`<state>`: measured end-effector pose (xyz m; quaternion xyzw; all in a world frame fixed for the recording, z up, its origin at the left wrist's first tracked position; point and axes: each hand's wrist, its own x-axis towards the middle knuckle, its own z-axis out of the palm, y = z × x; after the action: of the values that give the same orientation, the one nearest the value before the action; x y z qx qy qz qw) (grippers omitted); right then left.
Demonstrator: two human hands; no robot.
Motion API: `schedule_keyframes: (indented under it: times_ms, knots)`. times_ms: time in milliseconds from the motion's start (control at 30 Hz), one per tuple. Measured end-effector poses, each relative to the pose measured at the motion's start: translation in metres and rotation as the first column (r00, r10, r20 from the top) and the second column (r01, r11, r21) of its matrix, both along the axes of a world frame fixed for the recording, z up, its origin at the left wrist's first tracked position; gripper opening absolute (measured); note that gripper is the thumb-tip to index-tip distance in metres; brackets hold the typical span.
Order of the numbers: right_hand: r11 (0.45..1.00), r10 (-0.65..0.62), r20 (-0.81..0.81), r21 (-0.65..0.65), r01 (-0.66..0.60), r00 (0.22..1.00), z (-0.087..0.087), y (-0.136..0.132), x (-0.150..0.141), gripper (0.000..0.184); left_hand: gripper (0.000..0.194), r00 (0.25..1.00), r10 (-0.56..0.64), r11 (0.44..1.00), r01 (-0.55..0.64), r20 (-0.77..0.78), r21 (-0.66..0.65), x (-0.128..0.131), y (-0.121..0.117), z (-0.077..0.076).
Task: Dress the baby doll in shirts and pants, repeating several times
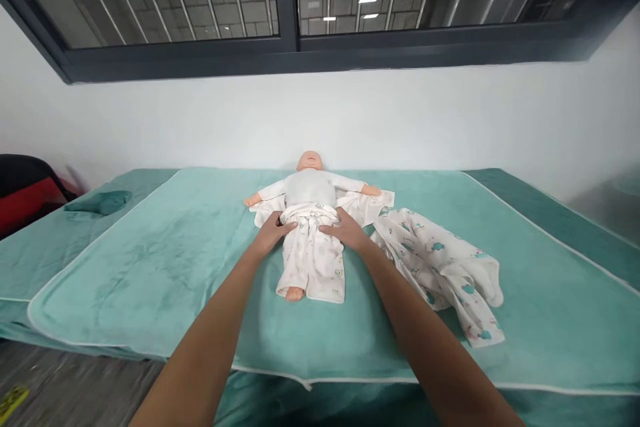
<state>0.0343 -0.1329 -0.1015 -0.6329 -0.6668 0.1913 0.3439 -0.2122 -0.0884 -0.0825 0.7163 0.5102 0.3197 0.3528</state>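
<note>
A baby doll [310,160] lies on its back with its arms spread, dressed in a white top [311,188]. White printed baby pants [314,260] cover its legs, and one foot shows at the left leg opening. My left hand [273,232] grips the pants at the left side of the waist, thumb on top. At the right side of the waist my right hand [346,229] does the same, its fingers partly hidden behind the cloth. A white printed cloth [367,205] lies spread under the doll's arms and back.
Crumpled white baby clothing with green prints [440,260] lies right of my right forearm. A green blanket [130,253] with pale edging covers the bed. Behind it rises a white wall [200,120] with a dark-framed window [290,60]. A red and black item [30,193] stands at the far left.
</note>
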Motion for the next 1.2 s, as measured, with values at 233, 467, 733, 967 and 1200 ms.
schedule_keyframes:
  times_ms: [233,467,733,967,1200]
  knots:
    - [0.981,-0.17,0.12,0.118,0.156,0.978,-0.009,-0.016,-0.015,0.03,0.031,0.974,0.17,0.968,-0.137,-0.147,0.211,0.006,-0.024,-0.008]
    - [0.974,-0.198,0.094,0.132,0.185,0.976,-0.013,-0.023,-0.019,0.02,0.021,0.977,0.194,0.975,-0.183,-0.087,0.126,0.01,-0.037,-0.012]
    - [0.995,0.007,0.014,0.103,-0.008,1.0,-0.013,-0.048,-0.014,0.04,0.047,0.986,-0.166,0.986,0.166,-0.009,0.014,-0.021,-0.053,0.002]
    - [0.979,-0.149,0.075,0.15,0.137,0.986,-0.02,-0.07,-0.022,0.013,0.009,0.984,0.125,0.983,-0.106,-0.124,0.151,-0.005,-0.085,-0.025]
    - [0.99,-0.007,-0.017,0.14,0.01,1.0,-0.021,-0.081,-0.023,0.03,0.036,1.0,-0.011,0.999,0.01,0.021,0.053,-0.012,-0.097,-0.012]
